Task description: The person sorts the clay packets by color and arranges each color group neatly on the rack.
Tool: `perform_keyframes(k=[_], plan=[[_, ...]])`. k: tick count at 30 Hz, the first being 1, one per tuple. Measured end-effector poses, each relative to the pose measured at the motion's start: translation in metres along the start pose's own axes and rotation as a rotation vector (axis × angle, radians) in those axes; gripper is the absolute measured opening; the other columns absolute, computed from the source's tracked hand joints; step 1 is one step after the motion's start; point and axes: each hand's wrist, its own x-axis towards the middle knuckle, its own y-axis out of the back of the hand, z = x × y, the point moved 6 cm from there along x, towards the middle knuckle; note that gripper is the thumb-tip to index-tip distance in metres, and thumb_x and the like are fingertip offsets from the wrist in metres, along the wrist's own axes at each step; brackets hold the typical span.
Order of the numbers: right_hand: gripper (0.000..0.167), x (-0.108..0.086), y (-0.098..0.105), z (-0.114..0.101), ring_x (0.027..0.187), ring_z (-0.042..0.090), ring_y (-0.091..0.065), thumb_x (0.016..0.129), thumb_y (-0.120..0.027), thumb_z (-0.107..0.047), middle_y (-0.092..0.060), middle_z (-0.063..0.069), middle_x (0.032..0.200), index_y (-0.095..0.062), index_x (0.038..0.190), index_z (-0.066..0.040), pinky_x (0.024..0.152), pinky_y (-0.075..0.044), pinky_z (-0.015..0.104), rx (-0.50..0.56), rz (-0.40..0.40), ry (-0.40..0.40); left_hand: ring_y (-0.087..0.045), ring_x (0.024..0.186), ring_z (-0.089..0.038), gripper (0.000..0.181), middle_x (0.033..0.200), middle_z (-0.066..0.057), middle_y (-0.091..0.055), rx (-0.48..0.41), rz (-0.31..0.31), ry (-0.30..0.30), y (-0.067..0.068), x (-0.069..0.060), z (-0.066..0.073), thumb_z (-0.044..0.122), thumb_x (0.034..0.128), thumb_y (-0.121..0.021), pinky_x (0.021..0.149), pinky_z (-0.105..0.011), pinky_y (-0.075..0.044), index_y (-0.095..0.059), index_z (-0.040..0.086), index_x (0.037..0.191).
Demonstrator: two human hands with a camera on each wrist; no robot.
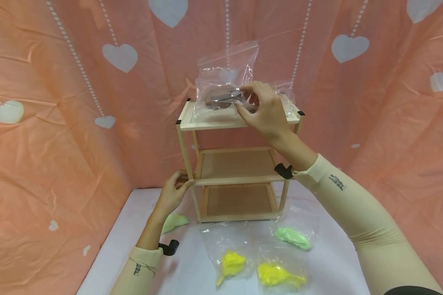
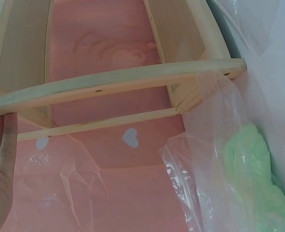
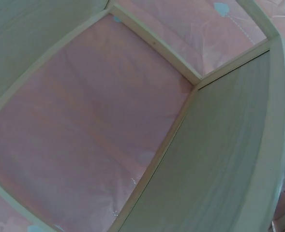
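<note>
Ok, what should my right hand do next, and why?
Probably set the bag of brown stuff down on the top shelf and release it: your right hand pinches it over that shelf, and your left hand grips the rack's post.

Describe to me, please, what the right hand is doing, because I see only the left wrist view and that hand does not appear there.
Observer: The right hand pinches a clear bag with dark contents at the top of the wooden rack.
Operator: Thank you. And what is lying in front of the rack?
Observer: Three clear bags: one with a yellow lump, a second also with yellow contents, and one with a light green lump.
</note>
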Motion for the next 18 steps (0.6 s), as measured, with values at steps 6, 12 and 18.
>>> perform_keyframes(k=[6, 12, 18], plan=[[0.024, 0.006, -0.009, 0.007, 0.085, 0.035, -0.064, 0.094, -0.079, -0.007, -0.071, 0.018, 0.095, -0.071, 0.114, 0.005, 0.077, -0.057, 0.042, -0.018, -0.051, -0.075, -0.069, 0.116, -0.039, 0.029, 0.125, -0.020, -0.071, 0.015, 0.003, 0.004, 0.000, 0.000, -0.001, 0.021, 0.1050, -0.072, 0.111, -0.065, -0.049, -0.068, 0.002, 0.127], [0.024, 0.007, -0.019, 0.011, 0.083, 0.030, -0.066, 0.092, -0.080, -0.004, -0.071, 0.018, 0.093, -0.072, 0.112, 0.006, 0.076, -0.056, 0.038, -0.027, -0.118, -0.104, -0.070, 0.114, -0.039, 0.027, 0.123, -0.019, -0.073, 0.012, 0.010, -0.016, 0.000, 0.000, -0.002, 0.020, 0.1046, -0.073, 0.110, -0.065, -0.049, -0.069, 0.002, 0.125], [0.029, 0.006, -0.025, 0.012, 0.088, 0.034, -0.066, 0.090, -0.084, -0.009, -0.076, 0.016, 0.095, -0.075, 0.115, 0.002, 0.095, -0.047, 0.047, -0.107, -0.172, -0.107, -0.070, 0.113, -0.038, 0.027, 0.122, -0.019, -0.073, 0.011, 0.011, -0.021, -0.001, 0.000, 0.000, 0.020, 0.1042, -0.073, 0.109, -0.065, -0.051, -0.069, 0.002, 0.125]])
